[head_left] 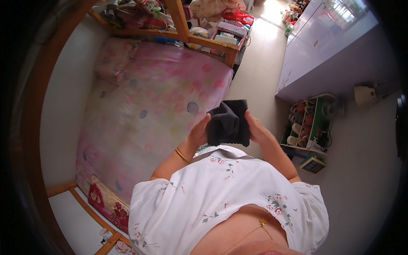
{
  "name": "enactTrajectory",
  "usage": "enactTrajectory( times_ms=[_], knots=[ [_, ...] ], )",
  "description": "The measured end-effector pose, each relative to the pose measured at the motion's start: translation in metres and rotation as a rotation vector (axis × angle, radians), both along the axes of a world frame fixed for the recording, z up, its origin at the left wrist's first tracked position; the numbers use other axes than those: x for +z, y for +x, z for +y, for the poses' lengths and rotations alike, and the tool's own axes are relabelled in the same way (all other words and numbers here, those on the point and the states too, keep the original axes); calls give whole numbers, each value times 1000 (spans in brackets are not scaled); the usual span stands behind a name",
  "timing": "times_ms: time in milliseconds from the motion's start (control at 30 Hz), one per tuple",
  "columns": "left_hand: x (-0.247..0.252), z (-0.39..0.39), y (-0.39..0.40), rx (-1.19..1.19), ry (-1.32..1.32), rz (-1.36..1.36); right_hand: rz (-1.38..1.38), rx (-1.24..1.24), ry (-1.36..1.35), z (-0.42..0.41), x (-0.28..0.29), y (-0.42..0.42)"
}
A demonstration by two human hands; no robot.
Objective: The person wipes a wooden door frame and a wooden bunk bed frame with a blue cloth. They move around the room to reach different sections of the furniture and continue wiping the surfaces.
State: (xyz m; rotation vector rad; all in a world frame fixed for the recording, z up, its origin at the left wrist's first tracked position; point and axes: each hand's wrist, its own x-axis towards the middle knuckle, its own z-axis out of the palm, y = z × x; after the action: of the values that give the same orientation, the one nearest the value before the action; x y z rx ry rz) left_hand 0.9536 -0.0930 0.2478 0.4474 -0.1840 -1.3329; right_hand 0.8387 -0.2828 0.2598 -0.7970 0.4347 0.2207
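A folded piece of black cloth point(230, 124), perhaps a knitted garment, is held up in front of my body. My left hand point(200, 130) grips its left edge, with the thumb showing near the top. On the opposite edge, my right hand point(257, 128) holds the cloth with its fingers mostly behind it. The cloth sags into a fold at its middle, and its lower edge looks ribbed or ruffled. To the left, below hand height, lies a bed point(153, 105) with a pink, petal-patterned sheet.
A folded floral quilt or pillow point(116, 60) and a red-and-cream cushion point(108, 204) lie on the bed, inside a wooden frame point(204, 41). Cluttered goods point(223, 35) stand beyond its far end. On the right are a pale cabinet point(322, 41) and a shoe rack point(307, 122) beside the tiled floor point(255, 63).
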Motion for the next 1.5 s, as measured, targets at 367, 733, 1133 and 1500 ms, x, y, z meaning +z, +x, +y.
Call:
enactTrajectory(
  times_ms=[367, 733, 1133, 1500],
  knots=[
    [-63, -124, 108, 449, 636, -447, -11, -303, -433, -56, -58, 145],
    [-54, -147, 204, 619, 783, -15, -157, 19, -1650, -207, -172, 301],
    [-45, -186, 261, 637, 915, 45, -311, 620, -2029, -312, -189, 397],
    [-53, -157, 257, 871, 976, 231, -169, 740, -1973, -265, -194, 471]
  ],
)
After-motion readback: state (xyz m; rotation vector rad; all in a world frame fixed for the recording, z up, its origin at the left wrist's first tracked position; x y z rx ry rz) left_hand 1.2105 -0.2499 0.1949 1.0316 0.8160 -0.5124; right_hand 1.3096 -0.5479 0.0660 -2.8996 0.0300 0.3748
